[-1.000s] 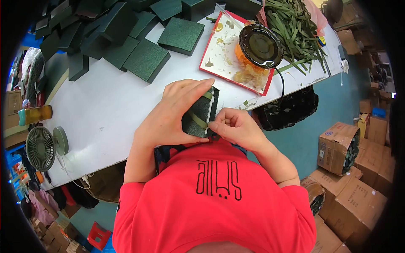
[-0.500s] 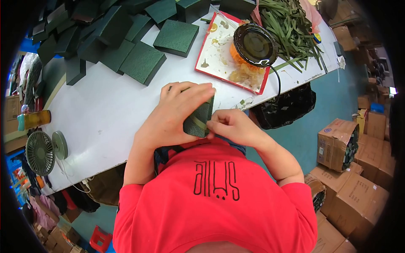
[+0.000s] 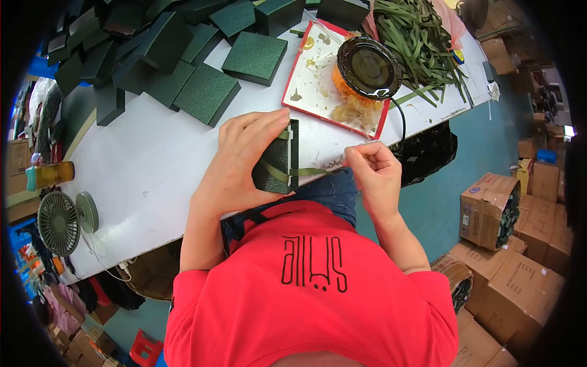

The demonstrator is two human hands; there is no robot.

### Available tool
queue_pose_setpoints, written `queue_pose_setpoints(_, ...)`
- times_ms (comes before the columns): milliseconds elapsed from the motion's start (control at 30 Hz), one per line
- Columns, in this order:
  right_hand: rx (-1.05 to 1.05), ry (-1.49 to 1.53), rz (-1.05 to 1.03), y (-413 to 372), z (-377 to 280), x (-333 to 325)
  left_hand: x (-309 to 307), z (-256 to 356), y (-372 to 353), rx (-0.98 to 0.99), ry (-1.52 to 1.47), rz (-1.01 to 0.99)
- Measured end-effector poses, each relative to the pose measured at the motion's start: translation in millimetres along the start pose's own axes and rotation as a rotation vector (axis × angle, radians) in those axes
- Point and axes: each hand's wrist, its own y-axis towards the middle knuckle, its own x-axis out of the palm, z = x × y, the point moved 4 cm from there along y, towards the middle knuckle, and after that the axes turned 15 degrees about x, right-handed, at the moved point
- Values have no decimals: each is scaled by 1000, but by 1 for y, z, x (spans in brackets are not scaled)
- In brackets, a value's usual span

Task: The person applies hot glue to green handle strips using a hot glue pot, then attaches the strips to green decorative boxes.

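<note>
My left hand [image 3: 241, 153] is closed around a dark green box [image 3: 267, 178] at the near edge of the table, tilted so that a narrow side with a pale seam shows. An olive-green ribbon [image 3: 306, 172] runs across the box and stretches out to the right. Its free end is pinched between the thumb and fingers of my right hand [image 3: 378, 174], which is held apart from the box. A second bit of ribbon shows near the top of the box, partly under my left fingers.
Many green boxes [image 3: 206, 93] are heaped at the back left. A round black-topped pot [image 3: 369, 67] with a cord stands on a red-rimmed, glue-stained tray [image 3: 312, 79]. Loose ribbons [image 3: 416, 46] lie beyond it. A small fan [image 3: 58, 221] sits left; cardboard boxes [image 3: 516, 284] stack at right.
My right hand has moved away from the box to the right and slightly up, drawing the ribbon out straight. My left hand has shifted slightly left and turned the box, showing its seam.
</note>
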Motion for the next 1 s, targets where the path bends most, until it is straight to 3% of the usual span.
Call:
queue_pose_setpoints(33, 6, -16, 23, 1, 1, -6, -1, 0, -1, -4, 0, 3)
queue_pose_setpoints(100, 50, 50, -300, 6, 10, -23, -2, -1, -2, -15, 5, 12)
queue_pose_setpoints(167, 207, -8, -447, 1, 16, -25, -2, -2, -2, -27, 14, 24)
queue_pose_setpoints(233, 478, -191, -407, -23, 2, 2, -2, 1, 3, 5, 37, 23)
queue_pose_setpoints(333, -95, -290, -70, -25, -10, 12, 4, 4, 8, 37, 33, 11)
queue_pose_setpoints(433, -273, -435, -82, -14, -29, 19, 9, 7, 11, 62, 14, -12)
queue_pose_setpoints(567, -237, -626, -293, -6, -11, 34, 16, 12, 15, 67, 22, -82)
queue_pose_setpoints(667, -122, -656, -300, -1, -4, 37, 19, 15, 14, 79, 143, -146)
queue_pose_setpoints(767, -14, -423, -263, -6, -22, 38, 17, 12, 13, 41, 148, -92)
queue_pose_setpoints(833, -222, -350, -84, -13, -29, 28, 15, 8, 11, 18, 139, -27)
queue_pose_setpoints(900, -194, -313, -133, -20, -23, 18, 13, 7, 10, 22, 159, 28)
queue_pose_setpoints(967, 67, -313, -401, -26, -7, 10, 13, 7, 11, 51, 153, 21)
queue_pose_setpoints(1000, 299, -331, -548, -28, 3, 14, 14, 8, 11, 66, 148, 18)
